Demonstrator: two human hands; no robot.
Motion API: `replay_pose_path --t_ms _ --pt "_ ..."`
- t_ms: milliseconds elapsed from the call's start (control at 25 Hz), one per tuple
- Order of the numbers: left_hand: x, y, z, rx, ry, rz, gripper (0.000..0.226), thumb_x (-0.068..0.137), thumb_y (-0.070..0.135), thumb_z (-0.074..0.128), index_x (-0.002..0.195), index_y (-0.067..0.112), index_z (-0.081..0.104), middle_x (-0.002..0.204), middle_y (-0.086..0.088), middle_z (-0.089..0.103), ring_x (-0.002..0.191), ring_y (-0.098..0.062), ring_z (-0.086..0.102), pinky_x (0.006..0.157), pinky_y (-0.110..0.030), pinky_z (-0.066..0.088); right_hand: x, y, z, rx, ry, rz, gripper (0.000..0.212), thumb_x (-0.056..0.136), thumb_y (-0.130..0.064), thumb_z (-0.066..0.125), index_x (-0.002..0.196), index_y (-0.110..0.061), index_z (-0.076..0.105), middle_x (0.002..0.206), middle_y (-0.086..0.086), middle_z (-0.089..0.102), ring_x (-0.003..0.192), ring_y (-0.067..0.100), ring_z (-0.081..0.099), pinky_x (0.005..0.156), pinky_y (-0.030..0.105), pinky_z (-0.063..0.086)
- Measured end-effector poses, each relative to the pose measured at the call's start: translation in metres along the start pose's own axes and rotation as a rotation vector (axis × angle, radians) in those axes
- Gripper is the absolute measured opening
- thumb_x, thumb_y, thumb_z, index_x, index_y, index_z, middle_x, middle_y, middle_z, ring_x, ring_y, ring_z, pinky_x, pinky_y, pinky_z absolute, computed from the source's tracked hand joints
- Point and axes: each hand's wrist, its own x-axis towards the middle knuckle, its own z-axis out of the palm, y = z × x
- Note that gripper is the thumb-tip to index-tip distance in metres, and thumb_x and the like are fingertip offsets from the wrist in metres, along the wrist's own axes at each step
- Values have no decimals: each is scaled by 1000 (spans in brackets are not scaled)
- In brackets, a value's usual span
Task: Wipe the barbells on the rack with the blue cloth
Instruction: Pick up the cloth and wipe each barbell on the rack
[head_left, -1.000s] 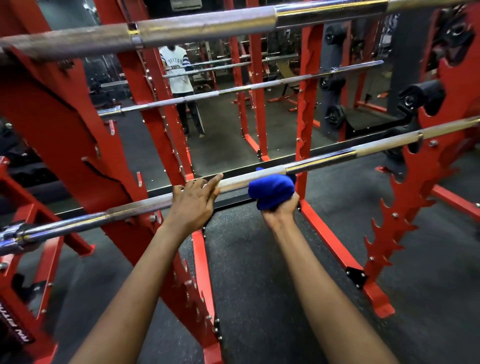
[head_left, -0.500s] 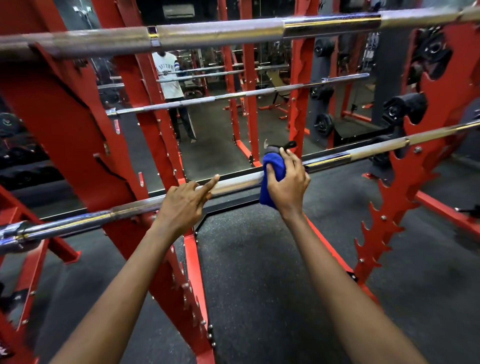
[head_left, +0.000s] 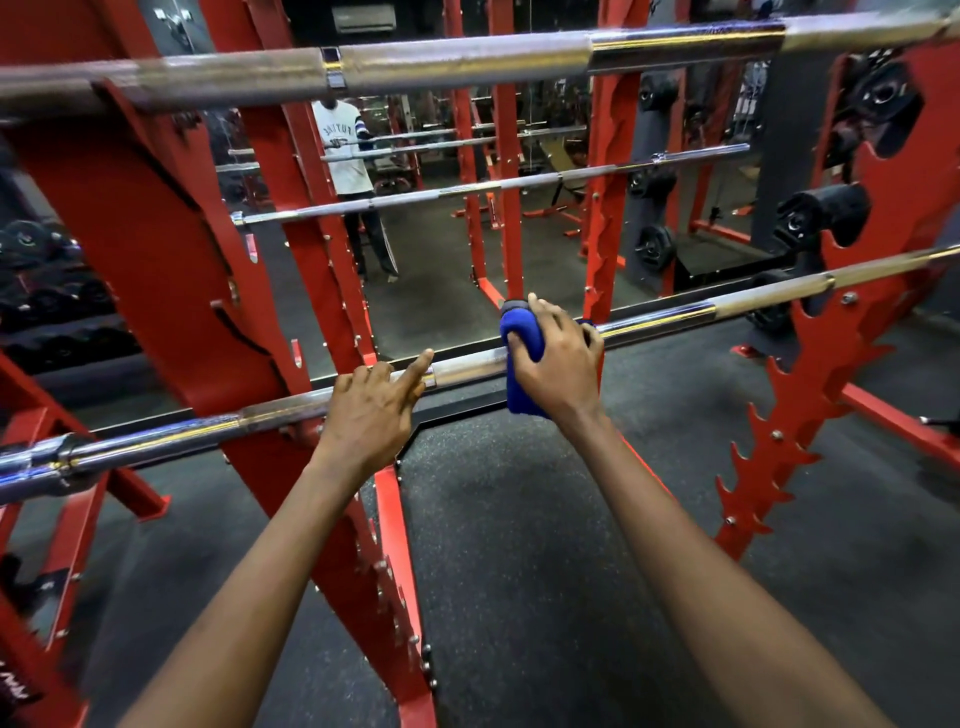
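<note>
A steel barbell (head_left: 675, 317) lies across the red rack (head_left: 156, 270) at waist height, sloping up to the right. My right hand (head_left: 561, 364) grips the blue cloth (head_left: 519, 358) wrapped over the bar near its middle. My left hand (head_left: 371, 410) rests on the same bar just left of the cloth, fingers curled over it and the forefinger pointing along the bar. A second barbell (head_left: 467, 60) spans the rack at the top of the view.
Red toothed uprights (head_left: 795, 415) stand at right with black pegs (head_left: 826, 213). A mirror behind the rack shows more bars and a standing person (head_left: 348, 171). Dark rubber floor (head_left: 519, 545) lies below my arms.
My right hand went from holding the cloth under the bar to gripping it over the top. The left hand stayed on the bar.
</note>
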Motion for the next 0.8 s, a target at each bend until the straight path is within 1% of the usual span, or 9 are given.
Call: replay_pose_path --t_ms 80,160,240,360,440,600,640,720,800 --pt "0 0 2 12 0 -7 56 100 45 23 153 38 36 100 -11 62 86 -33 58 77 -44 43 13 -8 1 38 -54 99 56 93 -45 52 144 -25 53 145 -4 58 136 16 50 119 51 23" --pt "1 0 3 16 -5 -8 56 99 45 22 153 38 37 100 -11 62 85 -33 58 76 -45 42 7 -22 8 57 -45 85 50 91 -45 52 138 -27 57 142 -5 58 134 17 52 119 52 22" --pt "1 -1 1 2 -20 -3 58 99 47 20 153 38 36 101 -10 61 87 -33 58 78 -45 43 -14 -30 14 82 -23 -49 49 93 -46 55 138 -29 56 145 -7 55 137 16 49 120 49 22" --pt "0 -7 -3 -31 -57 -28 61 98 54 12 154 39 33 104 -9 62 96 -32 59 86 -44 43 -40 -17 10 92 -52 -263 56 98 -44 58 150 -26 47 156 -6 44 148 13 36 125 44 16" --pt "-6 -20 -7 -27 -93 -52 66 96 58 7 155 39 32 106 -9 62 100 -33 59 90 -44 42 -33 -3 4 73 -27 -299 56 98 -42 59 150 -25 48 156 -4 46 147 13 39 123 46 21" --pt "-16 -44 -11 -29 -97 -6 64 98 57 12 155 36 33 100 -10 61 93 -36 61 80 -45 45 -20 -23 19 92 60 -62 50 93 -43 56 141 -29 56 146 -6 54 138 17 48 120 55 23" --pt "-17 -45 -9 -23 -91 9 62 99 55 14 155 36 33 99 -11 61 91 -36 61 78 -45 46 -24 -37 26 81 59 -68 50 91 -44 56 140 -31 57 145 -7 54 137 18 49 120 56 22" --pt "-16 -44 -5 -6 -74 23 61 100 53 14 155 35 34 98 -11 60 89 -35 61 76 -45 45 -32 -53 34 92 20 -189 50 91 -47 57 139 -32 57 144 -8 55 136 17 50 120 55 22" --pt "-16 -44 -3 2 -54 37 60 100 52 15 154 34 36 96 -11 60 86 -35 61 74 -44 45 -32 -47 33 115 29 -285 50 94 -46 59 140 -30 58 145 -6 55 135 17 51 119 52 24"
